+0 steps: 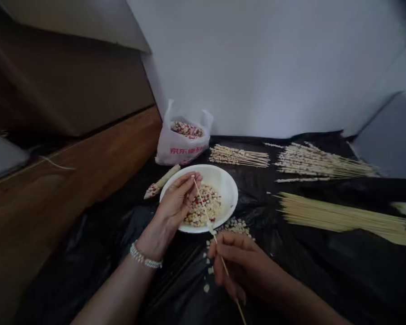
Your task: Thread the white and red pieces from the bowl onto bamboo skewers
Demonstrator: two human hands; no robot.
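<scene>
A thin bamboo skewer [202, 198] slants across the middle, its upper end over the white bowl [229, 192]. My right hand [237, 264] is closed round its lower part. A few pale kernels [210, 225] are threaded on it just above those fingers. At the skewer's tip, my left hand [174, 203] pinches a single pale corn kernel [193, 176] between thumb and finger. Red and cream corn kernels [208, 203] lie in the bowl beneath my left hand, which partly hides them. More loose kernels [238, 225] are spilled by the bowl's front right edge.
Behind the bowl stands a plastic bag [179, 151] holding speckled corn cobs [186, 129]. A cob [162, 182] lies left of the bowl. Two piles of threaded skewers [238, 155] and a bundle of bare skewers [341, 216] rest on black plastic sheeting [257, 189].
</scene>
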